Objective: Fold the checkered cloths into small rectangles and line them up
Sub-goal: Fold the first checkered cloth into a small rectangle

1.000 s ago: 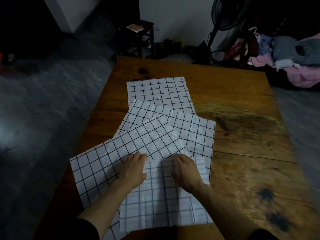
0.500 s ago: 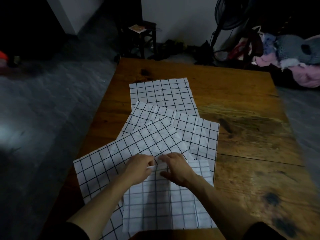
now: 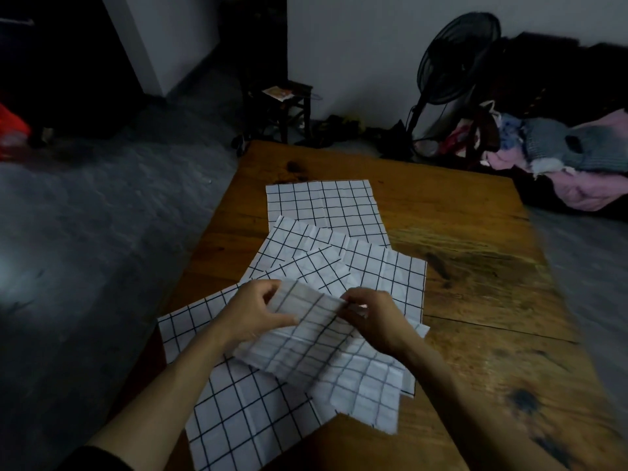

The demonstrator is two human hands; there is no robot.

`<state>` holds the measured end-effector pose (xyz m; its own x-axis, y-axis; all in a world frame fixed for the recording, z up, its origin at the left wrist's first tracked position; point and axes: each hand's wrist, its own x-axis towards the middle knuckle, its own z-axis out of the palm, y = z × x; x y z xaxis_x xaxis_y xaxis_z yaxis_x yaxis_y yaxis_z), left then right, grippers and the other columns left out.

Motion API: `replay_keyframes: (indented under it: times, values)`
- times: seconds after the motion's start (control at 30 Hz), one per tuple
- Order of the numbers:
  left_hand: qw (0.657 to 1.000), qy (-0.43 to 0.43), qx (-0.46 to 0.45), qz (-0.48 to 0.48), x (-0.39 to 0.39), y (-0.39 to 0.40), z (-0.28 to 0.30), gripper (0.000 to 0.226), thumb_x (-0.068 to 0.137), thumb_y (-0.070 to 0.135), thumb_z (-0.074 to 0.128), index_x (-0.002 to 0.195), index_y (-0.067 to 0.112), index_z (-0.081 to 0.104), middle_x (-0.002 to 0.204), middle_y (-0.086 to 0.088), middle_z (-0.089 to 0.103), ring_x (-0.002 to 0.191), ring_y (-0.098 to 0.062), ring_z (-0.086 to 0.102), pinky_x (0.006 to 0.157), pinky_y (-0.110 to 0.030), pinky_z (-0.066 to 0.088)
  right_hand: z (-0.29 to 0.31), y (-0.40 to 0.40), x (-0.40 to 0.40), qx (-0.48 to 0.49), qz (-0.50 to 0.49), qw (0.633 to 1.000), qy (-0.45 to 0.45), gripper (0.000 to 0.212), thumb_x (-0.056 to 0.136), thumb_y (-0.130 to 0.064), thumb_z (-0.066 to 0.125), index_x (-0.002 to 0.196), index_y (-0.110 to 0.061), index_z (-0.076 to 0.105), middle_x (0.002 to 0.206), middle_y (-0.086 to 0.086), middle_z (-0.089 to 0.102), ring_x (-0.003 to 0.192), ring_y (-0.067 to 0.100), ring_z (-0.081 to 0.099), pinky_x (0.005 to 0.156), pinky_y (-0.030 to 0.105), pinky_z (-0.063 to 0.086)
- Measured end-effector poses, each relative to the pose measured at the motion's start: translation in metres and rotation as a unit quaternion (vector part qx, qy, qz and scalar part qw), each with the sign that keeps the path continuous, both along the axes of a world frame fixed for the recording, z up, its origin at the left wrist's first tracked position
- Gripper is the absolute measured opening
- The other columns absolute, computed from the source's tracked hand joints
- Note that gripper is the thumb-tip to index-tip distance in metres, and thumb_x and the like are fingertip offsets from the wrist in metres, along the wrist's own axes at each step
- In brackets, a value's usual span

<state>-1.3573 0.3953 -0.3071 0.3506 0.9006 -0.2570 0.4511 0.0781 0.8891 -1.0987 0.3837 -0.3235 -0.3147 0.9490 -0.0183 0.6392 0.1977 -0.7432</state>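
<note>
Several white cloths with a black grid lie overlapped on the wooden table (image 3: 475, 300). The nearest cloth (image 3: 326, 355) is raised at its far edge, and both hands pinch that edge. My left hand (image 3: 258, 311) grips its left corner, my right hand (image 3: 373, 317) its right corner. Under it lies a large tilted cloth (image 3: 244, 413) that reaches the table's left edge. Behind the hands lies another cloth (image 3: 384, 270), and a flat one (image 3: 323, 205) lies farthest away.
The table's left edge drops to a grey floor (image 3: 102, 232). Bare wood runs along the right side. Beyond the far edge stand a dark stool (image 3: 289, 103) and a black fan (image 3: 452, 62). A heap of clothes (image 3: 560, 158) lies at the far right.
Both hands lay flat on the nearest cloth, then came together at its far edge, pinched it and lifted it off the pile toward me.
</note>
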Motion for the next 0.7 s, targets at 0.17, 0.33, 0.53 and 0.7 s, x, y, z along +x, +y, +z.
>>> replay_keyframes:
  times: [0.17,0.33,0.53,0.7]
  values:
    - [0.995,0.081,-0.041,-0.037,-0.004,0.004,0.002,0.034,0.074,0.017,0.084,0.096,0.025,0.059,0.095,0.014,0.065,0.091,0.0,0.065,0.075,-0.016,0.055,0.023,-0.017,0.017,0.005,-0.065,0.997,0.042,0.01,0.092,-0.015,0.062,0.089,-0.024,0.067,0.09,-0.009,0.068,0.089,0.0,0.063,0.076,0.013,0.05]
    - [0.99,0.132,0.046,-0.028,-0.012,0.013,0.002,0.023,0.078,0.027,0.08,0.096,0.016,0.071,0.093,-0.003,0.072,0.083,-0.014,0.067,0.075,-0.042,0.059,0.033,-0.027,0.039,0.024,-0.105,0.993,0.042,0.015,0.09,-0.018,0.064,0.089,-0.032,0.065,0.092,-0.009,0.069,0.092,0.003,0.063,0.079,0.028,0.055]
    - [0.975,0.128,0.181,-0.032,0.009,0.027,0.037,0.035,0.079,0.022,0.078,0.059,0.013,0.051,0.059,-0.002,0.052,0.052,-0.013,0.048,0.05,-0.035,0.041,0.053,-0.017,0.032,0.035,-0.116,0.989,0.08,0.012,0.093,-0.025,0.06,0.096,-0.017,0.068,0.094,-0.002,0.07,0.085,0.01,0.067,0.072,0.04,0.059]
    - [0.955,0.184,0.231,-0.022,0.006,0.053,0.068,0.016,0.08,0.026,0.078,0.076,0.016,0.066,0.072,0.001,0.065,0.067,-0.014,0.061,0.061,-0.036,0.055,0.073,0.004,0.031,0.068,-0.154,0.982,0.091,0.013,0.095,-0.023,0.06,0.09,-0.032,0.068,0.093,-0.011,0.071,0.088,0.003,0.066,0.075,0.034,0.059]
